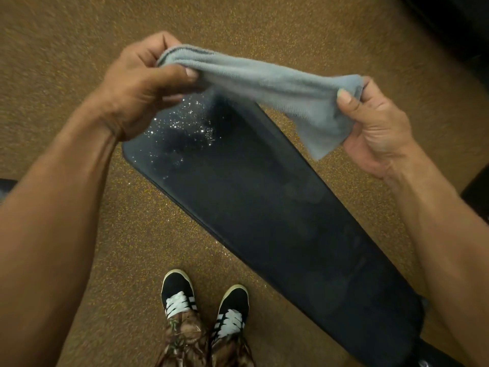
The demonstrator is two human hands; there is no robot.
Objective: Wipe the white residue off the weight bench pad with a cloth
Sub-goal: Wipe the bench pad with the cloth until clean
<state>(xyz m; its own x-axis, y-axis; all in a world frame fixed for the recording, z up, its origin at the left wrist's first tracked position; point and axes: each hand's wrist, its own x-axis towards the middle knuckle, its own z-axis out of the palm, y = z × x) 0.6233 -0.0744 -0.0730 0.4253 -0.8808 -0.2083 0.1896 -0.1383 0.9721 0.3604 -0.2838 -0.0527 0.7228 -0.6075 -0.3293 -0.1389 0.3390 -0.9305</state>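
Observation:
A long black bench pad point(277, 213) runs from the upper left to the lower right. White residue point(190, 123) speckles its far left end. A grey cloth point(264, 83) is stretched in the air above that end, held at both ends. My left hand point(137, 86) pinches the cloth's left end, hovering just over the residue. My right hand point(378, 128) grips the right end, where a loose corner hangs down beside the pad's far edge.
Brown speckled rubber flooring point(79, 49) surrounds the bench. My two black shoes point(206, 305) with white laces stand close to the pad's near edge. Dark equipment point(449, 27) sits at the top right corner, and another dark object point(476, 192) at the right edge.

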